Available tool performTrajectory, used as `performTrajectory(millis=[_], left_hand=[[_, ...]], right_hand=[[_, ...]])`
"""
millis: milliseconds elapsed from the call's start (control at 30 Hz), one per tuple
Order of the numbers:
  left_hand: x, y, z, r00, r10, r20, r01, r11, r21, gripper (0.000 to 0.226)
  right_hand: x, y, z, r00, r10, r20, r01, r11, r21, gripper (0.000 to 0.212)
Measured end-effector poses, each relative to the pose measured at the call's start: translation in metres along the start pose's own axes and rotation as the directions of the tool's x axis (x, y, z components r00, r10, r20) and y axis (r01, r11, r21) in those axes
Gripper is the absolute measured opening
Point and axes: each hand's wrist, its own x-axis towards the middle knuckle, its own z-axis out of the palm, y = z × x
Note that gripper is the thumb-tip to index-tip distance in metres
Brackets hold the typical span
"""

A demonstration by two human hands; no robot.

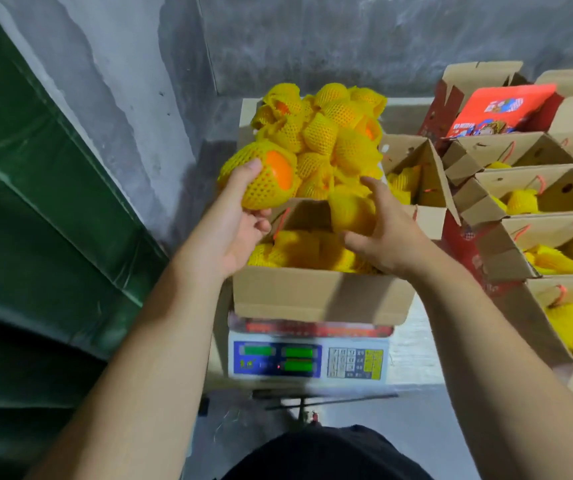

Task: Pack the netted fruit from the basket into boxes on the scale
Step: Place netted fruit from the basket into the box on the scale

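An open cardboard box (319, 299) stands on a white electronic scale (309, 358) and holds several fruits in yellow foam netting. Behind it a pile of netted fruit (326, 133) heaps up above its container, whose rim is mostly hidden. My left hand (240, 220) grips a large netted orange (264, 178) at the left edge of the pile, above the box's far left corner. My right hand (382, 230) holds another netted fruit (351, 209) just over the box's far flap.
To the right stand several open cardboard boxes (534, 188) with netted fruit inside, plus red printed cartons (499, 105) at the back. A green tarpaulin (36, 202) fills the left side. Grey concrete wall behind. A dark metal frame sits on the floor below the scale.
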Motion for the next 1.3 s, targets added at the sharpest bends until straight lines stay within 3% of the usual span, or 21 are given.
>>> performTrajectory(millis=[67,100,200,267,333,467,667,833,967,1033,1100,1167,1233,1300], left_hand=[[-0.02,-0.008,-0.009,0.999,-0.024,0.038,0.024,1.0,0.014,0.051],[-0.029,-0.011,-0.011,0.998,-0.037,0.042,0.036,0.999,0.034,0.056],[-0.049,-0.015,-0.018,0.996,-0.049,0.081,0.037,0.99,0.137,0.065],[-0.061,-0.017,-0.02,0.989,-0.048,0.138,0.022,0.982,0.188,0.067],[-0.074,-0.017,-0.02,0.98,-0.064,0.186,0.021,0.974,0.223,0.072],[-0.089,-0.019,-0.027,0.972,-0.083,0.219,0.026,0.967,0.252,0.072],[-0.095,-0.016,-0.047,0.975,-0.041,0.218,-0.04,0.935,0.353,0.051],[-0.099,-0.016,-0.043,0.983,0.05,0.175,-0.131,0.859,0.494,0.065],[-0.101,-0.01,-0.04,0.981,0.066,0.181,-0.16,0.803,0.574,0.063],[-0.1,-0.007,-0.038,0.981,0.108,0.161,-0.187,0.747,0.638,0.065],[-0.099,-0.004,-0.035,0.973,0.172,0.155,-0.231,0.685,0.691,0.069],[-0.098,0.0,-0.034,0.958,0.241,0.158,-0.277,0.622,0.732,0.061],[-0.097,0.003,-0.036,0.942,0.286,0.175,-0.311,0.552,0.773,0.049],[-0.095,0.002,-0.038,0.932,0.305,0.194,-0.328,0.489,0.808,0.04]], right_hand=[[-0.02,-0.008,0.009,0.996,0.082,0.022,-0.078,0.988,-0.136,0.11],[-0.03,-0.018,0.014,0.999,0.043,-0.013,-0.044,0.995,-0.085,0.109],[-0.058,-0.055,0.026,0.98,-0.191,0.057,0.156,0.914,0.375,0.102],[-0.072,-0.073,0.037,0.949,-0.308,0.066,0.255,0.875,0.413,0.097],[-0.082,-0.086,0.048,0.94,-0.338,-0.053,0.331,0.858,0.392,0.082],[-0.098,-0.092,0.061,0.947,-0.27,-0.175,0.322,0.819,0.476,0.066],[-0.109,-0.095,0.065,0.98,-0.114,-0.161,0.194,0.707,0.68,0.053],[-0.109,-0.104,0.071,0.979,-0.073,-0.19,0.193,0.626,0.756,0.047],[-0.1,-0.109,0.072,0.967,-0.045,-0.253,0.233,0.565,0.792,0.042],[-0.097,-0.114,0.074,0.942,0.012,-0.336,0.266,0.586,0.766,0.043],[-0.092,-0.114,0.074,0.882,0.065,-0.466,0.278,0.727,0.628,0.045],[-0.084,-0.107,0.071,0.848,0.018,-0.529,0.226,0.892,0.392,0.056],[-0.076,-0.099,0.063,0.937,-0.007,-0.35,0.073,0.981,0.177,0.078],[-0.074,-0.092,0.058,0.983,0.087,-0.161,-0.09,0.996,-0.01,0.085]])
